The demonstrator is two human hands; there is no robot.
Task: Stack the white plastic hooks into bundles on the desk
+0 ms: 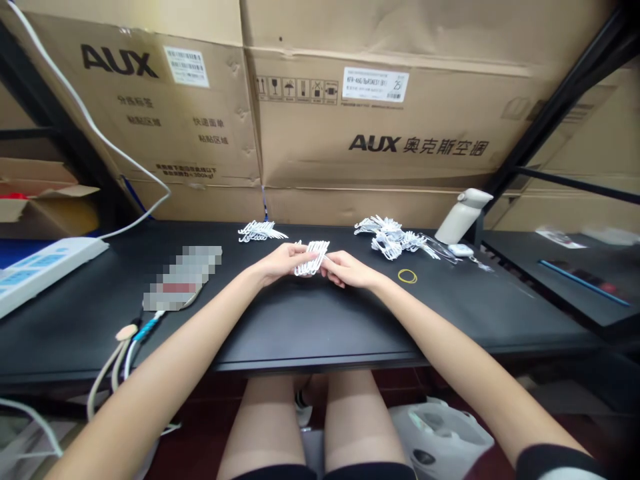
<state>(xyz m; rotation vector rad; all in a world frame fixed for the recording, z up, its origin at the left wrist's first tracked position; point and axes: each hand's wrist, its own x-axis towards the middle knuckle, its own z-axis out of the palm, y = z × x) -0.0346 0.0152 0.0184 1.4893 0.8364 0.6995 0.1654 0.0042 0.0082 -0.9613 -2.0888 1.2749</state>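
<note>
My left hand [284, 264] is closed around a row of thin white hook-like pieces [311, 259], held just above the black table. My right hand [349, 269] meets the same bundle at its right end, fingers curled and pinched against it. How the fingers grip underneath is hidden. Behind my left hand lies a small pile of similar white pieces [261, 231]. A larger heap of white pieces [393, 237] lies beyond my right hand, partly beside clear plastic. A yellow rubber band [407, 276] rests on the table right of my right hand.
A white bottle [461, 217] and a small white device [461, 251] stand at the back right. On the left are a pixelated phone-like object [185, 277] with a cord and a power strip [50, 270]. Large cardboard boxes [310, 160] wall off the table's back.
</note>
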